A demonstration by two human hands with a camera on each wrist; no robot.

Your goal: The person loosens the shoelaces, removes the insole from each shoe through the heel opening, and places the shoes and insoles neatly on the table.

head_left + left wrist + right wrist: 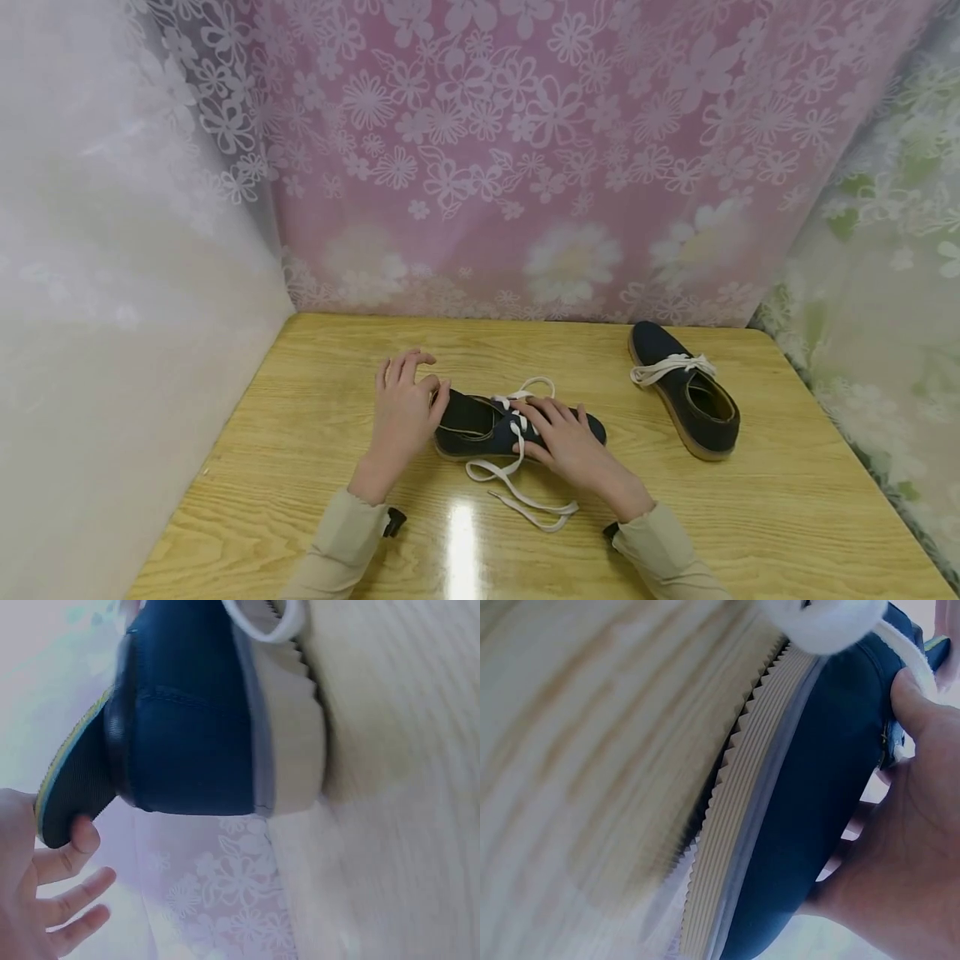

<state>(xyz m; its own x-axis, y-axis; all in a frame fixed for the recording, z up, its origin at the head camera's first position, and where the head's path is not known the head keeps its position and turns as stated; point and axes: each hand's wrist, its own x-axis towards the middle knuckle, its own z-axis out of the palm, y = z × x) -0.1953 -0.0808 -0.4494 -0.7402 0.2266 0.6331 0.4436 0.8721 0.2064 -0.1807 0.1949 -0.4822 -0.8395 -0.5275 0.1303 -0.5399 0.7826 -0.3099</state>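
Note:
A navy canvas shoe (pixel 467 447) with a pale ribbed sole (pixel 731 825) lies upright on the table, toe to the right. Its white lace (pixel 519 493) is untied and trails toward me. My left hand (pixel 397 415) pinches the heel end of a dark insole (pixel 79 769) between thumb and index finger, other fingers spread. That end sticks up out of the shoe's opening; its front part is hidden inside. Across the laced upper, my right hand (pixel 572 446) grips the shoe, thumb on the near side and fingers over the far side.
A second navy shoe (pixel 678 392), its white lace tied, stands at the right of the wooden table (pixel 315 467). Flowered curtains (pixel 480 167) hang behind the table and at both sides.

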